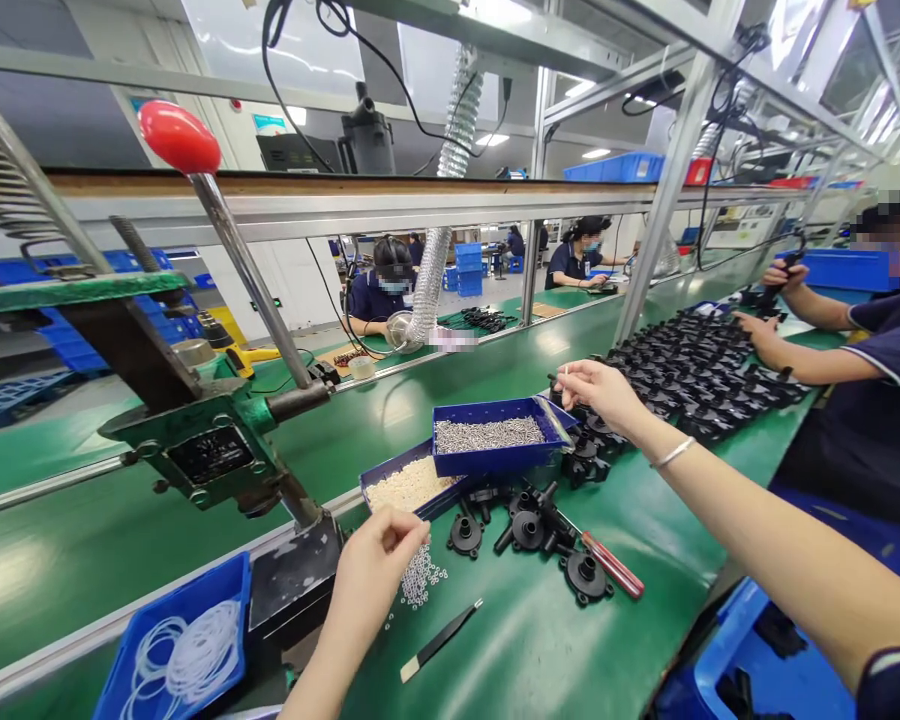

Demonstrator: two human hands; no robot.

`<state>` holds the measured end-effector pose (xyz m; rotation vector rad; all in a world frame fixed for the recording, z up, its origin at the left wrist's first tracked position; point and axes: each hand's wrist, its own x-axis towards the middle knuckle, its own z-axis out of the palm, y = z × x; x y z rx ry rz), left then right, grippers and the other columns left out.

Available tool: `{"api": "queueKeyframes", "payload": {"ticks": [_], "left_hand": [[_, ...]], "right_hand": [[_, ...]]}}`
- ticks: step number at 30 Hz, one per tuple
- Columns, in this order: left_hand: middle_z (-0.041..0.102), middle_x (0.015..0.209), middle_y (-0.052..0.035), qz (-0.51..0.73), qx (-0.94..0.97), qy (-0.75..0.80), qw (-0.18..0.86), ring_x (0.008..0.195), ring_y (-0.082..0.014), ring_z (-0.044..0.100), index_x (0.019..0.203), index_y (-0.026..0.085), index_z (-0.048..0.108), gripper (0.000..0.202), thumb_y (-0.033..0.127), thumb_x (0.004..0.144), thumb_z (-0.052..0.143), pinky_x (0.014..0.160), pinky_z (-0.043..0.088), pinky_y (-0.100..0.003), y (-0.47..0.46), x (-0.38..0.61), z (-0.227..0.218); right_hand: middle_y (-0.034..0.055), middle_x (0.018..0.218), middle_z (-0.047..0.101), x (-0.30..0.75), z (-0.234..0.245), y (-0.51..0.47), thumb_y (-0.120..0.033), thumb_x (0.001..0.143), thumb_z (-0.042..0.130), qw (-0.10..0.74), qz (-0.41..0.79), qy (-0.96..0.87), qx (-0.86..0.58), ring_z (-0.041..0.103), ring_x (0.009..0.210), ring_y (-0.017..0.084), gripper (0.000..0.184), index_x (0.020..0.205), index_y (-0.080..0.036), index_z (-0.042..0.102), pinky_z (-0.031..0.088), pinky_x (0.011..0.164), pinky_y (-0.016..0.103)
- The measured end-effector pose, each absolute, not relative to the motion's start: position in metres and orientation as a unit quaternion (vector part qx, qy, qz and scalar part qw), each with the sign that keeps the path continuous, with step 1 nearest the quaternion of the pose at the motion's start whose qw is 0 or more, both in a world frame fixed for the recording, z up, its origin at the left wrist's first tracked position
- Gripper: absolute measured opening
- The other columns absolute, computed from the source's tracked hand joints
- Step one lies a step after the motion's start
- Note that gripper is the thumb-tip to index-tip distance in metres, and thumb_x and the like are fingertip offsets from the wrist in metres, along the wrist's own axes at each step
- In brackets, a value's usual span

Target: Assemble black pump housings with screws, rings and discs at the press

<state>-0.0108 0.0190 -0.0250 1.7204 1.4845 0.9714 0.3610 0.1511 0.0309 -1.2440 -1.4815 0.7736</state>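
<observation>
My left hand [375, 565] is closed in a pinch beside a pile of small whitish rings [420, 575]. Whatever its fingertips hold, if anything, is hidden. Further out, my right hand [600, 395] also pinches, above black plastic parts and by the right end of a blue tray of metal pins [487, 434]. A tiny pale tip shows at its fingers, too small to name. Partly under that tray lies another blue tray with cream-coloured pieces [409, 487]. Black pump-like housings [526, 530], a red-handled screwdriver [613, 567] and tweezers [442, 640] lie on the green bench.
On the left stands a green lever press [217, 450] with a red knob [180, 137]. A blue bin of clear rings [187, 640] sits before it. Many black parts [690, 370] cover the bench at right, where a co-worker's hands [772, 335] handle one. A blue crate [720, 650] stands lower right.
</observation>
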Motion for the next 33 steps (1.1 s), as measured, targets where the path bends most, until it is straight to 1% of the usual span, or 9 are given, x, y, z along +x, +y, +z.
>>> {"api": "queueKeyframes", "payload": {"ticks": [3, 5, 8, 12, 17, 20, 29, 31, 33], "left_hand": [[0.065, 0.073, 0.0004, 0.461, 0.484, 0.49, 0.561, 0.068, -0.0138, 0.059, 0.081, 0.018, 0.064, 0.026, 0.038, 0.075, 0.08, 0.067, 0.047, -0.026, -0.022, -0.013, -0.034], [0.061, 0.07, 0.0021, 0.479, 0.385, 0.458, 0.642, 0.063, -0.0102, 0.055, 0.086, 0.017, 0.065, 0.03, 0.035, 0.072, 0.084, 0.063, 0.045, -0.023, -0.044, -0.015, -0.042], [0.057, 0.068, 0.0024, 0.493, 0.302, 0.41, 0.705, 0.058, -0.0067, 0.049, 0.082, 0.015, 0.064, 0.03, 0.033, 0.073, 0.086, 0.058, 0.042, -0.02, -0.067, -0.021, -0.055], [0.052, 0.065, 0.0039, 0.527, 0.238, 0.391, 0.716, 0.054, -0.0042, 0.043, 0.073, 0.014, 0.059, 0.035, 0.037, 0.074, 0.085, 0.054, 0.039, -0.018, -0.083, -0.035, -0.07], [0.051, 0.063, 0.005, 0.573, 0.188, 0.378, 0.702, 0.052, -0.0033, 0.041, 0.073, 0.014, 0.057, 0.039, 0.04, 0.073, 0.085, 0.054, 0.039, -0.017, -0.092, -0.05, -0.082], [0.051, 0.063, 0.0056, 0.592, 0.174, 0.375, 0.692, 0.052, -0.0027, 0.041, 0.072, 0.014, 0.056, 0.04, 0.041, 0.073, 0.085, 0.054, 0.04, -0.017, -0.094, -0.056, -0.085], [0.052, 0.068, 0.0044, 0.629, 0.132, 0.367, 0.672, 0.056, -0.0033, 0.044, 0.077, 0.013, 0.06, 0.032, 0.036, 0.077, 0.083, 0.055, 0.04, -0.017, -0.093, -0.06, -0.087], [0.051, 0.067, 0.0042, 0.63, 0.137, 0.37, 0.669, 0.056, -0.0043, 0.045, 0.078, 0.013, 0.061, 0.032, 0.038, 0.08, 0.08, 0.056, 0.041, -0.018, -0.093, -0.06, -0.087], [0.05, 0.064, 0.0044, 0.631, 0.147, 0.372, 0.665, 0.056, -0.0052, 0.045, 0.077, 0.013, 0.06, 0.032, 0.04, 0.082, 0.077, 0.056, 0.041, -0.019, -0.093, -0.06, -0.087]], "right_hand": [[0.0041, 0.08, 0.07, 0.317, 0.028, 0.102, -0.055, 0.082, 0.072, 0.469, 0.407, -0.648, -0.442, 0.064, 0.054, 0.012, 0.045, 0.102, -0.015, 0.065, 0.055, 0.051, 0.027], [0.0036, 0.078, 0.071, 0.281, 0.017, 0.071, -0.051, 0.084, 0.071, 0.409, 0.502, -0.666, -0.371, 0.066, 0.053, 0.013, 0.042, 0.106, -0.015, 0.065, 0.054, 0.051, 0.026], [0.0029, 0.08, 0.073, 0.226, -0.007, 0.034, -0.045, 0.087, 0.07, 0.326, 0.622, -0.651, -0.289, 0.07, 0.058, 0.014, 0.035, 0.106, -0.017, 0.061, 0.056, 0.057, 0.027], [0.0005, 0.073, 0.072, 0.166, -0.035, 0.005, -0.045, 0.087, 0.07, 0.235, 0.716, -0.621, -0.216, 0.069, 0.056, 0.013, 0.03, 0.093, -0.018, 0.058, 0.056, 0.056, 0.026], [-0.0041, 0.059, 0.064, 0.122, -0.049, -0.011, -0.049, 0.091, 0.063, 0.179, 0.706, -0.651, -0.214, 0.053, 0.037, 0.007, 0.033, 0.099, -0.017, 0.063, 0.039, 0.037, 0.017], [-0.0054, 0.055, 0.059, 0.107, -0.053, -0.017, -0.051, 0.09, 0.062, 0.177, 0.7, -0.651, -0.234, 0.049, 0.036, 0.006, 0.034, 0.092, -0.017, 0.061, 0.034, 0.035, 0.016], [-0.0049, 0.056, 0.058, 0.093, -0.062, -0.024, -0.053, 0.091, 0.062, 0.199, 0.726, -0.608, -0.252, 0.044, 0.038, 0.005, 0.037, 0.093, -0.016, 0.062, 0.035, 0.039, 0.017], [-0.0017, 0.061, 0.064, 0.094, -0.066, -0.024, -0.054, 0.092, 0.06, 0.207, 0.758, -0.577, -0.223, 0.051, 0.041, 0.008, 0.036, 0.095, -0.018, 0.058, 0.038, 0.038, 0.018], [0.0033, 0.076, 0.069, 0.096, -0.069, -0.021, -0.052, 0.092, 0.06, 0.241, 0.769, -0.557, -0.202, 0.062, 0.055, 0.012, 0.033, 0.095, -0.019, 0.057, 0.046, 0.044, 0.021]]}}
